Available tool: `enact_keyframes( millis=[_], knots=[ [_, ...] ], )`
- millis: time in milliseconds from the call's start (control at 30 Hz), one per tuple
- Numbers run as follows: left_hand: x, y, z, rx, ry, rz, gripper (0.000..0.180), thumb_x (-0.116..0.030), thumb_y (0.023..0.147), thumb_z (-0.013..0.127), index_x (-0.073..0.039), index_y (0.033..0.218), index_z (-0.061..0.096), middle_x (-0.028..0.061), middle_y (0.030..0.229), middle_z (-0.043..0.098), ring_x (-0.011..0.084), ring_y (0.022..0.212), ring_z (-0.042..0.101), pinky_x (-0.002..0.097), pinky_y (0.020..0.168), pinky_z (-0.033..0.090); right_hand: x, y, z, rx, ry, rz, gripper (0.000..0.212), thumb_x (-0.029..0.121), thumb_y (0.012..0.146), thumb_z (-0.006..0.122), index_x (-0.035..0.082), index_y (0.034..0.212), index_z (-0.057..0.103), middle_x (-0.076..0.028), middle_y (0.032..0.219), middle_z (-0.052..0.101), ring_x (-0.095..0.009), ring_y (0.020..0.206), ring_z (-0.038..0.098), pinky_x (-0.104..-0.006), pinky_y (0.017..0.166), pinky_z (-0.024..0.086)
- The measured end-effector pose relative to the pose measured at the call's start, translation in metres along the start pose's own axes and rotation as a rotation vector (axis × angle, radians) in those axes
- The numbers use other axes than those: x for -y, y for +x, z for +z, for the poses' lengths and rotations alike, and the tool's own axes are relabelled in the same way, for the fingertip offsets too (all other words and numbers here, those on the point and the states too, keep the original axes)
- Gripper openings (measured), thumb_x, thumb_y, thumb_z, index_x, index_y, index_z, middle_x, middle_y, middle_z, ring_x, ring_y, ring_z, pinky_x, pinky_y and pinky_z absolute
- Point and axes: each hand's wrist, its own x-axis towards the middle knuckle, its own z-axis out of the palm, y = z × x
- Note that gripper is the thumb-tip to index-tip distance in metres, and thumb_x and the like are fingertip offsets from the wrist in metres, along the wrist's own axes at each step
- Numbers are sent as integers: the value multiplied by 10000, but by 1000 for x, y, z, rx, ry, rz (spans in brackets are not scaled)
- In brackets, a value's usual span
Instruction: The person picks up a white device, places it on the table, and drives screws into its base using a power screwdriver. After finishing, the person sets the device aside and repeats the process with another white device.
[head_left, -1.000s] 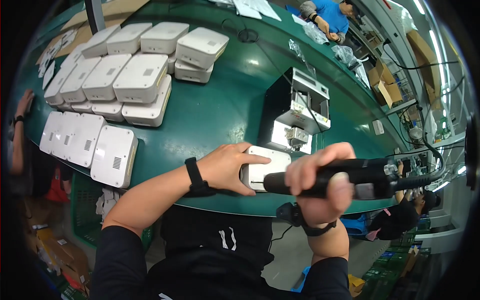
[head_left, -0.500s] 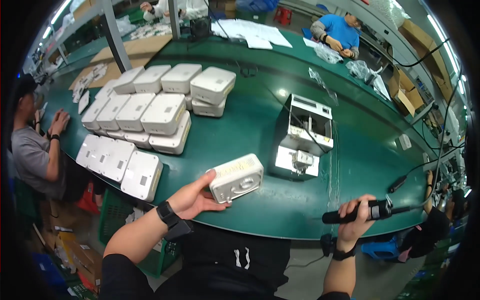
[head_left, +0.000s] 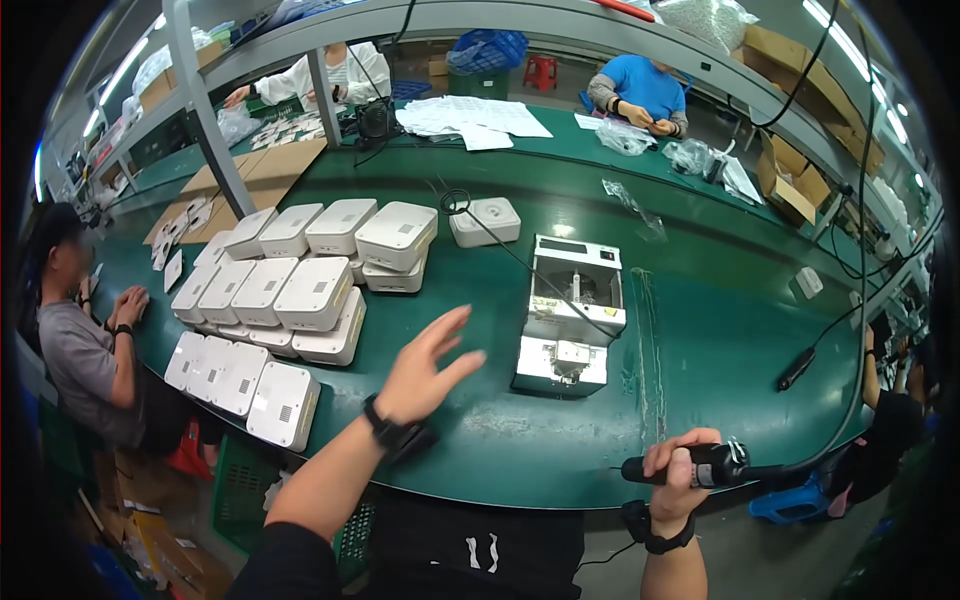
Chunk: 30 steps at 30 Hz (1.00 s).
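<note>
Left fingers, head view: those of the left hand (head_left: 416,375) are fanned well apart, thumb spread, with nothing held, above the glossy green tabletop (head_left: 470,320).
Right fingers: those of the right hand (head_left: 682,468) are curled around a black cylindrical power screwdriver (head_left: 718,466).
Screwdriver: held roughly level near the table's front edge, bit toward the left, a black cable (head_left: 853,415) leading off its right end.
Stacked boxes: rounded white plastic boxes (head_left: 314,292) piled left of the left hand, apart from it.
Front row: four white boxes with grey vent patches (head_left: 284,405), leaning along the table's near-left edge.
Lone box: a white square box with a round recess (head_left: 485,226), behind the left hand, right of the stack.
Machine: a silver-and-black metal bench machine (head_left: 562,360), standing between the two hands, farther back.
Neighbour: a person in a grey shirt (head_left: 85,350), seated at the left.
</note>
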Motion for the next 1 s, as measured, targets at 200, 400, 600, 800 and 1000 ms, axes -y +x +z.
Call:
enact_keyframes(
  millis=[200, 400, 600, 800, 1000],
  knots=[
    [-3, -136, -92, -423, 1153, 12, 653, -182, 752, 785, -14, 1325, 522, 250, 1387, 475, 436, 1261, 472, 489, 1065, 387, -1, 9, -9, -92, 163, 27, 238, 199, 906, 578, 56, 1018, 424, -56, 662, 498, -137, 497, 466, -285, 501, 438],
    [2, -186, -102, -297, 1330, -142, 654, -185, 758, 769, -22, 1336, 511, 268, 1406, 448, 458, 1300, 426, 527, 1098, 339, -2, 23, -9, -86, 131, 86, 220, 243, 945, 548, 69, 1032, 446, -38, 650, 462, -125, 487, 430, -278, 496, 412],
    [-22, -138, -66, 272, 1027, 218, 648, -243, 746, 771, -44, 1313, 527, 260, 1440, 423, 434, 1353, 389, 516, 1132, 313, -9, 34, 5, -85, 107, 140, 182, 202, 949, 558, 62, 1024, 468, -36, 635, 449, -129, 477, 422, -283, 465, 405],
    [-19, -58, -3, 608, 699, 507, 680, -295, 728, 792, -84, 1320, 533, 233, 1440, 427, 406, 1347, 411, 516, 1139, 314, 4, 40, 16, -89, -37, 132, 164, 186, 940, 559, 62, 1010, 476, -45, 630, 458, -138, 467, 433, -299, 463, 415],
    [-13, -27, 13, 543, 591, 522, 777, -366, 655, 854, -138, 1328, 539, 182, 1414, 433, 377, 1267, 495, 485, 1089, 395, 38, 64, 64, -17, 263, -14, 177, 233, 958, 513, 57, 957, 489, -61, 614, 478, -152, 460, 452, -327, 481, 431]
  ],
)
